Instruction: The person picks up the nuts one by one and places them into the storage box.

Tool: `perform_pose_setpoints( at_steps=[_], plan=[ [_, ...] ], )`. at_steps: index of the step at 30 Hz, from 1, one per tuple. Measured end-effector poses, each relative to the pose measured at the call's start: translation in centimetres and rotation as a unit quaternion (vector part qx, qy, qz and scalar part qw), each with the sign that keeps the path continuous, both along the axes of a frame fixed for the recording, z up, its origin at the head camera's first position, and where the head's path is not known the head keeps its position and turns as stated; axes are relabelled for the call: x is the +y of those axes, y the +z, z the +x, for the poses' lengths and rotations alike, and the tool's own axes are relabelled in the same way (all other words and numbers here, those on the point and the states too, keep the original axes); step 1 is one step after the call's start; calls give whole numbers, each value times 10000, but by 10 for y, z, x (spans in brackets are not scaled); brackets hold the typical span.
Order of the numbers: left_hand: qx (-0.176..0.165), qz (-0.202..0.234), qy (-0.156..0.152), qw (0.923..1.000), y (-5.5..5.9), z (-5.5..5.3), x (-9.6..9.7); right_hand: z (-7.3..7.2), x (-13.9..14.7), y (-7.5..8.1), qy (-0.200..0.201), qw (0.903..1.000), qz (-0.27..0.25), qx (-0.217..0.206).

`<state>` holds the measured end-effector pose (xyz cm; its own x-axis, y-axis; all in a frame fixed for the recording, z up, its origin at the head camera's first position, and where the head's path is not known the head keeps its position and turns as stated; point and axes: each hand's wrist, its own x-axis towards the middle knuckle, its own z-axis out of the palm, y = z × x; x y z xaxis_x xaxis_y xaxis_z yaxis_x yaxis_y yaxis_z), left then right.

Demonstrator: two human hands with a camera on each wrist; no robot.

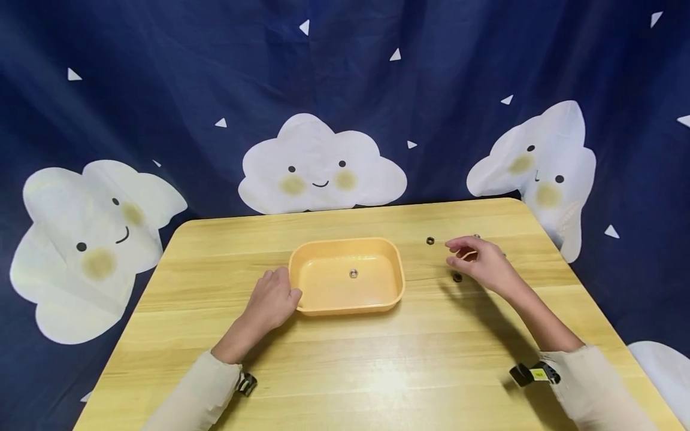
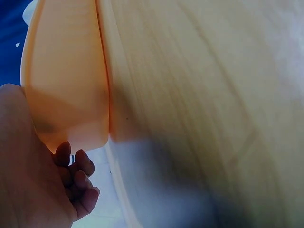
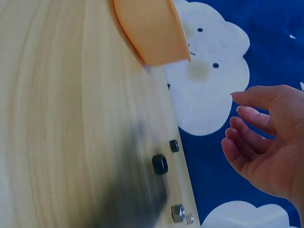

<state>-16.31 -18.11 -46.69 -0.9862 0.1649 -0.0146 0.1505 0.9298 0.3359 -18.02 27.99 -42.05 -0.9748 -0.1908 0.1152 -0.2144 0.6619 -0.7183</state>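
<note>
My left hand (image 1: 272, 299) grips the left end of a shallow orange plastic tray (image 1: 345, 310), thumb at the rim and fingers curled by the outer wall. In the left wrist view those fingers (image 2: 85, 199) bend close to the tray's end. A silver nut (image 1: 353, 273) lies inside the tray. To its right, my right hand (image 1: 482, 263) hovers over the table, fingers loosely bent and apart from the thumb, holding nothing. Near it lie a black nut (image 1: 430, 240) and another dark nut (image 1: 457, 277). The right wrist view shows two silver nuts, one larger (image 3: 178, 213), one smaller (image 3: 190, 218).
A light wooden table (image 1: 345, 371) with rounded back corners bears everything. Behind it hangs a dark blue curtain (image 1: 345, 72) printed with smiling white clouds and small white triangles. Each wrist carries a black strapped device, such as the right one (image 1: 533, 374).
</note>
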Motion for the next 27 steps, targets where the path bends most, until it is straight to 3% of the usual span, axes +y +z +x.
perform_pose_setpoints(
  at_steps=[27],
  plan=[
    [78, -13, -88, 9999, 0, 1, 1, 4, 43, -18, -329, 9990, 213, 196]
  ],
)
